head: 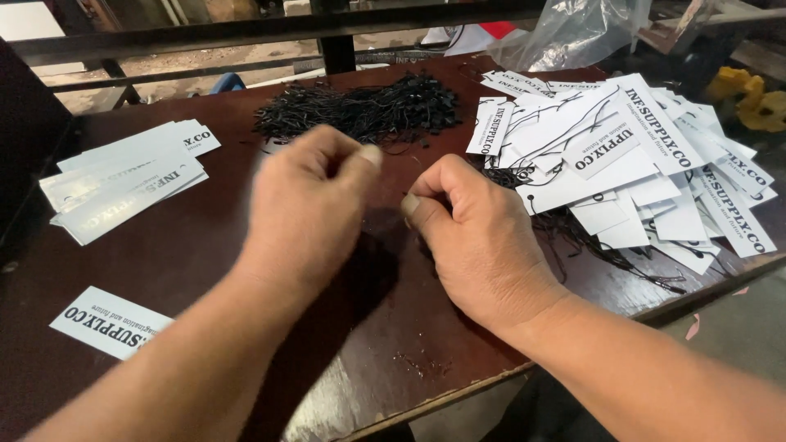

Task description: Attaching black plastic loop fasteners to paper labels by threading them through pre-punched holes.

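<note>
My left hand (307, 205) and my right hand (475, 233) hover close together over the middle of a dark brown table (164, 262), fingers curled and thumbs pinched toward each other. A thin black string may run between them, but I cannot tell what either hand grips. Just beyond the hands lies a heap of black string fasteners (360, 110). At the right is a loose pile of white printed card tags (639, 172), many with black strings attached. At the left lies a fanned stack of white tags (123, 188) without strings.
A single white tag (106, 321) lies near the table's front left edge. A crumpled clear plastic bag (573, 33) sits at the back right. Yellow objects (753, 102) rest at the far right. A dark metal rail (246, 33) runs behind the table.
</note>
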